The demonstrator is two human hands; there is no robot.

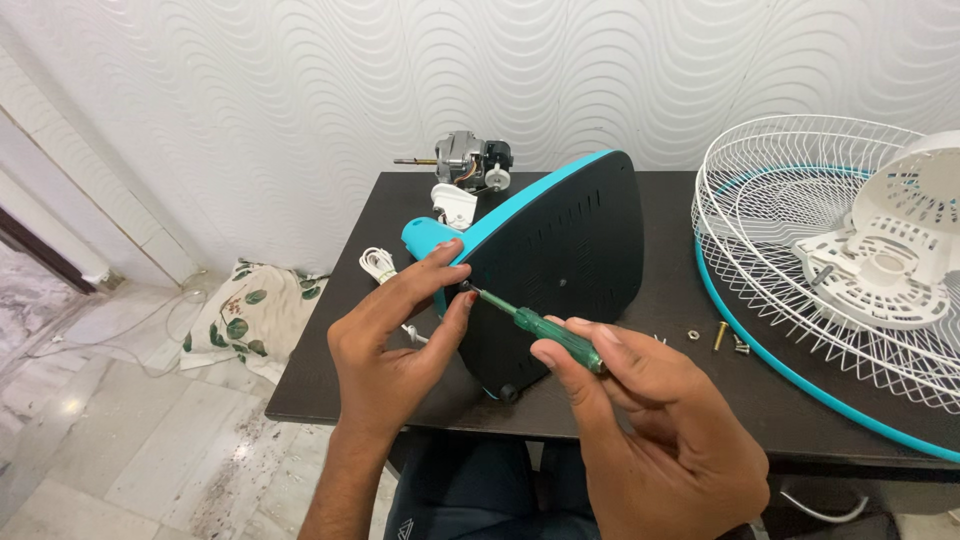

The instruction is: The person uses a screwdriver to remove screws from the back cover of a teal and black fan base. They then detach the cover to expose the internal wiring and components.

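Green-handled screwdriver (545, 328) sits pinched in the right hand (650, 420); the left hand (400, 330) grips the fan base (560, 260) edge. Best keep the tip square in the screw, pressing firmly.

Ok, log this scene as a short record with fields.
left hand: left hand grips the edge of the fan base, tilted up on the table
right hand: right hand holds a green screwdriver, tip at the base's underside
loose parts: screws on the table by the white fan grille
behind: fan motor
floor: leaf-print cushion
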